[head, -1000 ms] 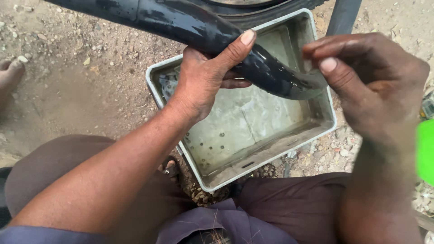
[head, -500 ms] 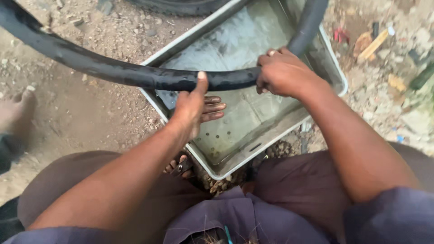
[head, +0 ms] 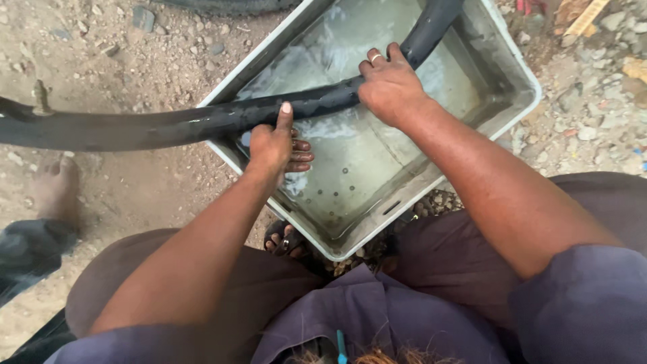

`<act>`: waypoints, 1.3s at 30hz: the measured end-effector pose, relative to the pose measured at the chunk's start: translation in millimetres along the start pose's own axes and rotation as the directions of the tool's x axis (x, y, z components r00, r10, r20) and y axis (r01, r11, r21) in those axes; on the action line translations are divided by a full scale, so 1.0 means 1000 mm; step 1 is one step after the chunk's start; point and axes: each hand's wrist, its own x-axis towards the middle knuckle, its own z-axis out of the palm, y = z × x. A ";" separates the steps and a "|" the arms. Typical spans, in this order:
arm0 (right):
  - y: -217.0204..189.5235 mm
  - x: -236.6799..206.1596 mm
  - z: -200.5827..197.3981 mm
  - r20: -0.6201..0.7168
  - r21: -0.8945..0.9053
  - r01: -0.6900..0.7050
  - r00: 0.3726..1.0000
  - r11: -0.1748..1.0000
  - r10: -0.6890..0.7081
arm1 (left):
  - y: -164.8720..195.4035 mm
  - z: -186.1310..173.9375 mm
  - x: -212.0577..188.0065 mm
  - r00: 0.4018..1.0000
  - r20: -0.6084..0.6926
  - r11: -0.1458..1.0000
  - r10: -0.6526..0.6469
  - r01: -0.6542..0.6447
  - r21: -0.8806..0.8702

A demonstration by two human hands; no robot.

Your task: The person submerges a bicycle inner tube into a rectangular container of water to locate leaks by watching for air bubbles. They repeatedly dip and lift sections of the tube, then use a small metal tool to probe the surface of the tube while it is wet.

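Knees and clothing: the person sits low, brown trousers (head: pixel 472 243) and a purple shirt (head: pixel 377 323) fill the bottom of the view.
Left hand: the left hand (head: pixel 273 145) is clamped around the black inner tube (head: pixel 168 125) at the near-left rim of the tub, thumb lying up over the tube, fingers curled under it.
Right hand: the right hand (head: pixel 389 87) is closed over the same tube, further in, above the water.
Tube axis: it runs long from the far left over the ground, across the tub, then bends up and away at the upper right.
Which hand is nearer: the left; the two grips are near each other.
Tub: a grey rectangular tub (head: pixel 519 67) holding shallow water.
Ground: dry dirt with small stones (head: pixel 121 40); a bare foot (head: pixel 54 192) at the left.
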 end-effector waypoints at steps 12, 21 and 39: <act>0.001 0.004 0.006 0.048 -0.013 -0.003 0.999 1.000 0.003 | -0.004 0.002 0.015 1.000 -0.009 1.000 -0.001 0.001 0.015; 0.005 -0.008 -0.030 0.161 0.190 -0.025 0.987 0.982 -0.006 | -0.004 0.014 -0.007 0.994 -0.002 0.975 0.112 -0.111 -0.195; 0.045 -0.067 -0.222 -0.133 0.787 0.144 0.989 0.600 -0.063 | 0.125 -0.018 -0.147 0.324 0.286 0.429 0.902 -0.605 -0.671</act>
